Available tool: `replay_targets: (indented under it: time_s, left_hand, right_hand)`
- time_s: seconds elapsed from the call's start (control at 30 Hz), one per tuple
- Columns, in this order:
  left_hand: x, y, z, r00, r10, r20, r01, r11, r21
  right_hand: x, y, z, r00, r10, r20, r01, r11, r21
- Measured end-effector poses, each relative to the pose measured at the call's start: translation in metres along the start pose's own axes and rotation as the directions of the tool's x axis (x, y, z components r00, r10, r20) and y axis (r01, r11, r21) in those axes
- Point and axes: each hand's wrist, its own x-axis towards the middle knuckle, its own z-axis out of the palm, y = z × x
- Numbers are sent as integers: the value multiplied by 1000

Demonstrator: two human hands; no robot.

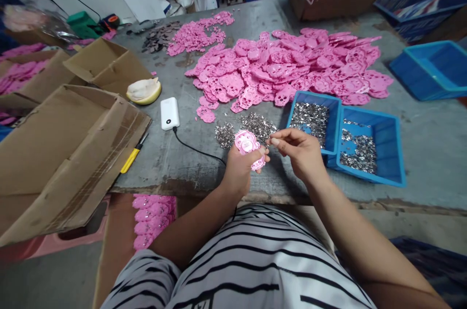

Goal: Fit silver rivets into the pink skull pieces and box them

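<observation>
My left hand (239,168) is closed around a pink plastic piece (247,142) with a scalloped outline and a pale oval in its middle. Just to the right, my right hand (297,148) pinches with thumb and forefinger; whatever is between the tips is too small to name. Beyond both hands lie loose heaps of small silvery metal parts (257,125). More such metal parts fill two joined blue bins, the nearer bin (399,153) and the smaller bin (337,129), beside my right hand. A large pile of similar pink pieces (270,68) spreads behind them.
A white power bank (170,113) with a black cable, a yellow cutter (130,160), a fruit rind (144,91) and cardboard boxes (73,153) stand left. Small pink parts (197,35) and dark flat pieces (160,36) lie farther back. Another blue bin (419,73) sits right.
</observation>
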Motion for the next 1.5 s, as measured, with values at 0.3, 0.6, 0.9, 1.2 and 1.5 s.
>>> replay_targets:
  time_s: [0.3, 0.6, 0.9, 1.2, 1.5]
  left_hand:
    - [1, -2, -3, 999, 42, 26, -42, 999, 18]
    - [2, 9, -1, 999, -54, 5, 54, 982, -183]
    - [0, 5, -1, 992, -73, 106, 84, 992, -97]
    - [0, 0, -8, 978, 14, 207, -4, 999, -48]
    - [-2, 4, -5, 993, 46, 110, -34, 993, -109]
  right_hand:
    - [1, -8, -5, 971, -67, 232, 124, 962, -243]
    - [-5, -6, -2, 967, -117, 225, 199, 902, -384]
    - [-1, -18, -3, 918, -185, 352, 348, 802, -485]
    - [1, -25, -5, 867, -185, 463, 435, 733, -523]
    - [-6, -21, 0, 939, -211, 272, 320, 826, -464]
